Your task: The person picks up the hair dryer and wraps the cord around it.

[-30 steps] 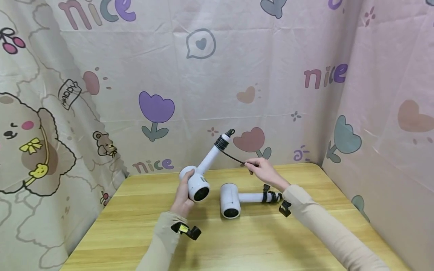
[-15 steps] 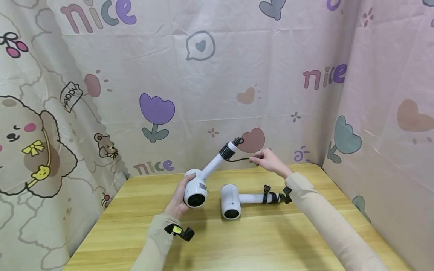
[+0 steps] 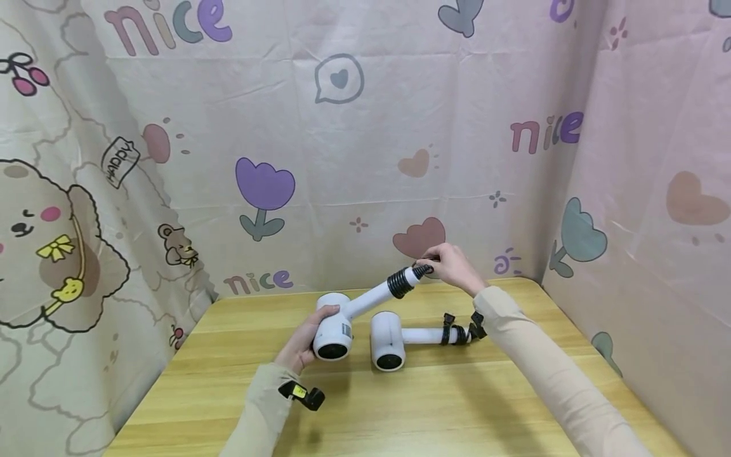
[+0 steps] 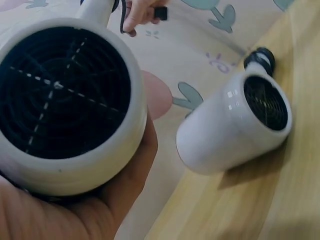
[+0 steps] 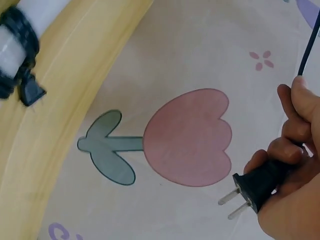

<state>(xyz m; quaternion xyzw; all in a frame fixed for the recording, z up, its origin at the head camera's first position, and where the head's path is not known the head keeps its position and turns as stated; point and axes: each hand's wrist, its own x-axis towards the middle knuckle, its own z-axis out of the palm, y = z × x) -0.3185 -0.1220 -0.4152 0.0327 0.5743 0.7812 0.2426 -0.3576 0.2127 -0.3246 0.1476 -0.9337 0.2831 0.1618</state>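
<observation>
My left hand (image 3: 301, 341) grips a white hair dryer (image 3: 334, 331) by its barrel, above the table. The dryer's handle slants up to the right, with black cord (image 3: 400, 284) wound round its end. In the left wrist view the held dryer's dark round grille (image 4: 57, 92) faces the camera. Beside the handle's tip, my right hand (image 3: 455, 268) pinches the loose cord (image 5: 309, 45) between thumb and finger. Its other fingers curl round the two-pin plug (image 5: 261, 184), pins pointing out, in the right wrist view.
A second white hair dryer (image 3: 387, 341) lies on the wooden table (image 3: 400, 412), its handle pointing right and wrapped in black cord with a plug (image 3: 449, 318) sticking up. Printed curtains (image 3: 365, 146) enclose the back and sides. A black camera mount (image 3: 302, 395) sits on the left wrist.
The held hair dryer has come lower and right, its handle tilting nearer to level. The free stretch of cord has shortened, and my right hand has come close to the handle's tip.
</observation>
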